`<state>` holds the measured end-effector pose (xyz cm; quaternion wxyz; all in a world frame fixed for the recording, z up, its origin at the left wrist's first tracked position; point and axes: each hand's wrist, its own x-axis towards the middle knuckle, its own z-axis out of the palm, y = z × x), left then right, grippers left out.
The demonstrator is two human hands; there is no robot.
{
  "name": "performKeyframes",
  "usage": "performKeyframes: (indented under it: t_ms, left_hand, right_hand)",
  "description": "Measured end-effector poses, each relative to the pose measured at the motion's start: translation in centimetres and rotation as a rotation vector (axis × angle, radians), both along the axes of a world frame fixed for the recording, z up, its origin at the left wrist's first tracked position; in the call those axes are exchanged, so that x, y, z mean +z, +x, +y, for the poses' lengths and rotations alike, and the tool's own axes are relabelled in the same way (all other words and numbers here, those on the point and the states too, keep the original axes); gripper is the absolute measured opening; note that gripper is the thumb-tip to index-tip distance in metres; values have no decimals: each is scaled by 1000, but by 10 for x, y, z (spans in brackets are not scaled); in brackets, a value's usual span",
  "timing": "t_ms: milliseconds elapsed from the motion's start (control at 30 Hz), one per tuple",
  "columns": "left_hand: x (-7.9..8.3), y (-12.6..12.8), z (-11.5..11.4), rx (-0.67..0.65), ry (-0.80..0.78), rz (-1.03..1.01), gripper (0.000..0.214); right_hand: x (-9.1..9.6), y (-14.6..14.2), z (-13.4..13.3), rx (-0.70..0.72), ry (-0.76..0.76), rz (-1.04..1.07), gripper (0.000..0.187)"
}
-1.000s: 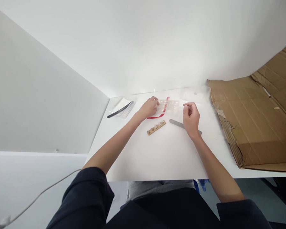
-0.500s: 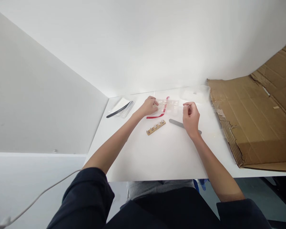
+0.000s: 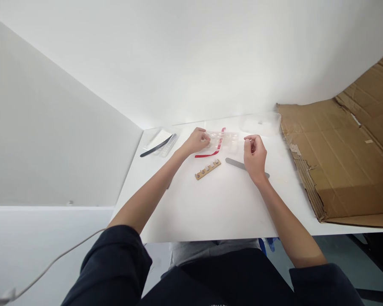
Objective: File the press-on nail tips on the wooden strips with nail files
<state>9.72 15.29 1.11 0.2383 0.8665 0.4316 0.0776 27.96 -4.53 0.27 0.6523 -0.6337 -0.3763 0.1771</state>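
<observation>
- Now, my left hand (image 3: pixel 196 141) curls narrowly onto the left edge of the clear plastic tray (image 3: pixel 230 138), holding it down on the white table (image 3: pixel 217 204).
- A red strip (image 3: pixel 214 151) curves across that tray, which lies between my two hands.
- My right hand (image 3: pixel 254 155) hovers just right of the tray, thumb and forefinger pinched close; I cannot tell whether anything is in the pinch.
- A grey nail file (image 3: pixel 234 162) lies partly under my right hand.
- A tan strip of small pieces (image 3: pixel 207 169) sits near the file.
- A black nail file (image 3: pixel 155 146) rests far left.
- Flattened cardboard (image 3: pixel 344 157) covers the right side.
</observation>
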Motion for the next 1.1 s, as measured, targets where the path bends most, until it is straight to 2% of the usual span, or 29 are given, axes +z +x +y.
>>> performKeyframes:
  t_ms: [167,267,533,767,1100]
  left_hand:
    - [1,4,-6,81,10,-36,18]
    - [0,5,-9,77,20,-65,20]
    - [-6,1,-11,-40,113,-25,33]
    - [4,0,-13,-119,237,194,35]
    - [9,-4,-7,-167,102,147,26]
  right_hand:
    - [0,0,0,3,5,1,18]
    - [0,0,0,5,-2,2,18]
    - [0,0,0,8,-5,3,19]
    - [1,0,-1,9,-2,-1,18]
    - [-1,0,0,13,-7,0,17]
